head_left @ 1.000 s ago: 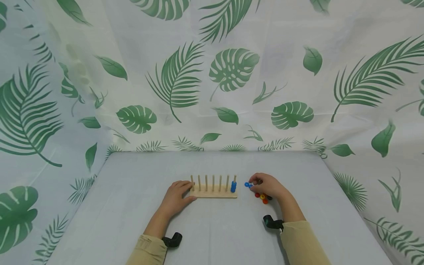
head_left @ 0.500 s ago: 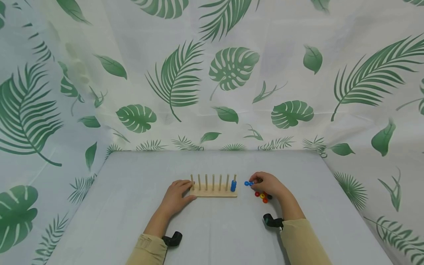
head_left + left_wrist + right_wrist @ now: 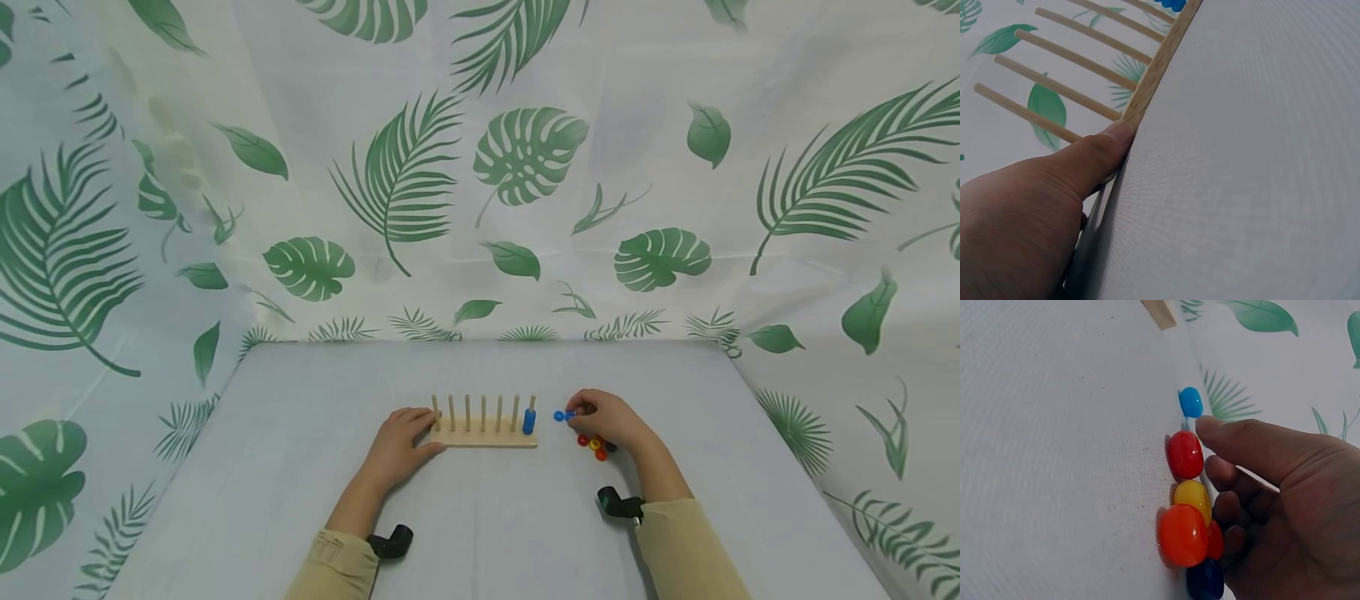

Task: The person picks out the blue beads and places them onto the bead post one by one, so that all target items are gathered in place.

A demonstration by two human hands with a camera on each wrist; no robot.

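Observation:
A wooden peg board with a row of upright pegs stands on the table, and blue beads are stacked on its rightmost peg. My left hand grips the board's left end; in the left wrist view the thumb lies along the front edge of the base. To the right of the board, my right hand pinches a blue bead between thumb and fingers, mostly hidden in the right wrist view. Just left of it lies another blue bead, visible beyond the thumb tip in the right wrist view.
Close under the right hand sit loose beads: a red bead, a yellow bead, an orange bead and a dark blue bead, with another red-orange one partly hidden. A leaf-print cloth hangs behind the white table.
The right hand has shifted very slightly at the blue beads, and the pinched one shows a little more clearly beside the other. The left hand and the peg board stay put.

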